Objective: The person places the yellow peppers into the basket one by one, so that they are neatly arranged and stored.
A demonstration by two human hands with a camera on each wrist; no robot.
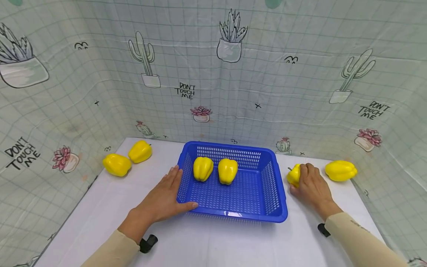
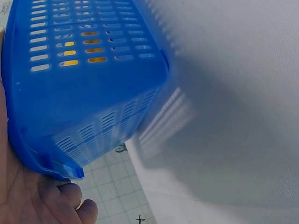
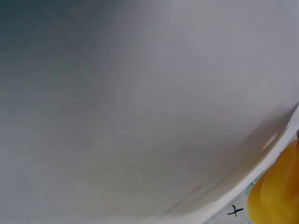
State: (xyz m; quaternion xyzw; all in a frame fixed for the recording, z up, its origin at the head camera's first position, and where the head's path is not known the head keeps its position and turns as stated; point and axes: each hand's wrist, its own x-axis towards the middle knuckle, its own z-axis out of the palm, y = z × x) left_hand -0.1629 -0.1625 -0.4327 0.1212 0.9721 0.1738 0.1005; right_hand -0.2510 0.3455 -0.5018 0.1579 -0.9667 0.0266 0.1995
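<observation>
My left hand rests against the left side of a blue plastic basket, fingers extended along the rim and thumb over the front edge. In the left wrist view the palm and fingers touch the outside of the basket rim. Two yellow bell peppers, one left and one right, lie inside the basket. To the right of the basket, my right hand grips another yellow bell pepper, partly hidden by the fingers. A yellow bell pepper shows at the right wrist view's lower right edge.
One more yellow bell pepper lies right of my right hand. At the far left of the white table lie two others, a nearer pepper and a farther pepper. A printed cloth hangs behind and at both sides.
</observation>
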